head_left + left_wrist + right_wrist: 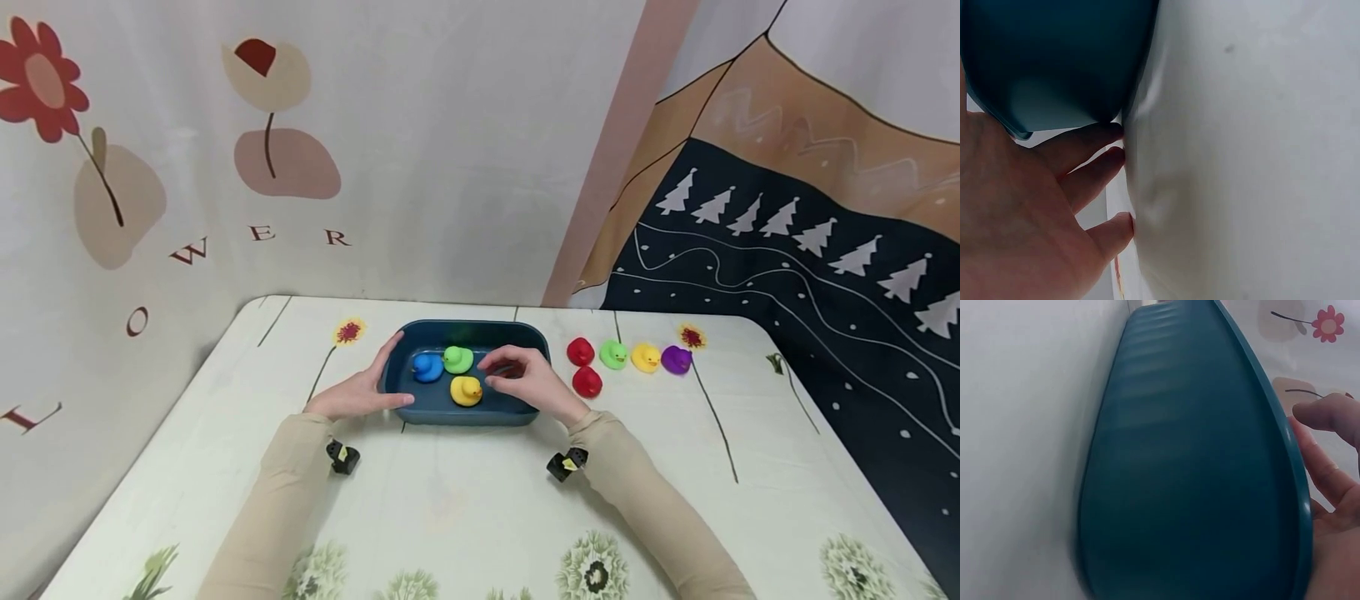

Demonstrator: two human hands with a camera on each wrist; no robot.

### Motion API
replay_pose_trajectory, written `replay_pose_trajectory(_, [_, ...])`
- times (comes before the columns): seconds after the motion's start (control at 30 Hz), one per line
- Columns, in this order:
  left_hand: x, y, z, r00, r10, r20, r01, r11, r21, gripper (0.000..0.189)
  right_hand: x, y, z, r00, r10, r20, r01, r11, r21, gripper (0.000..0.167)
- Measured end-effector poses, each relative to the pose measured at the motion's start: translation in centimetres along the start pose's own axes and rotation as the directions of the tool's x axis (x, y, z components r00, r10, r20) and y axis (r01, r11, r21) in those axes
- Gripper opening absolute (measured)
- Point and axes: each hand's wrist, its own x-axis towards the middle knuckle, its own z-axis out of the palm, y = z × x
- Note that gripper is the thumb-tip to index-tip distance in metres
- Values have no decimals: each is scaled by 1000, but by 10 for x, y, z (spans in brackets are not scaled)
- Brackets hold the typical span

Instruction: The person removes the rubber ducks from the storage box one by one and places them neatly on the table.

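Note:
A dark blue rectangular tray (465, 417) holds a blue toy duck (427, 367), a green duck (457, 359) and a yellow duck (466, 391). My left hand (363, 392) holds the tray's left end, thumb at its near corner and forefinger by the far corner. In the left wrist view, other fingers (1094, 178) reach down beside its outer wall. Above the tray's right part is my right hand (532, 383), fingers bent and thumb apart; no duck shows between them. The tray wall (1191, 462) covers part of the right wrist view.
Right of the tray lie two red ducks (581, 351), a green duck (613, 354), a yellow duck (646, 357) and a purple duck (677, 360). A floral cloth (450, 500) covers the table, and a printed curtain (450, 167) hangs behind it.

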Motion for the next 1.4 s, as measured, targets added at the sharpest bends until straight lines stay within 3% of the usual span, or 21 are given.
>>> replay_pose_trajectory(0.27, [-1,0,0,1000,-5,2,5,1000,-8,103,12,7,8,998,6,58,-5,1000,-26,22])
replay_pose_trajectory(0.5, [0,2,-1,1000,-2,6,2,1000,-19,104,19,9,3,996,79,50,-80,997,11,22])
replay_pose_trajectory(0.7, [0,2,-1,1000,6,8,-5,1000,-20,104,25,11,3,974,170,147,-173,985,10,26])
replay_pose_trajectory(0.9, [-2,3,-1,1000,10,9,-10,1000,-28,103,27,13,6,965,210,155,-204,978,-54,24])
replay_pose_trajectory(1.13, [0,1,-1,1000,0,6,0,1000,-13,102,28,8,10,941,274,198,-248,957,-147,26])
replay_pose_trajectory(1.4, [0,0,0,1000,1,5,-1,1000,-19,102,29,13,12,939,259,227,-229,962,-150,22])
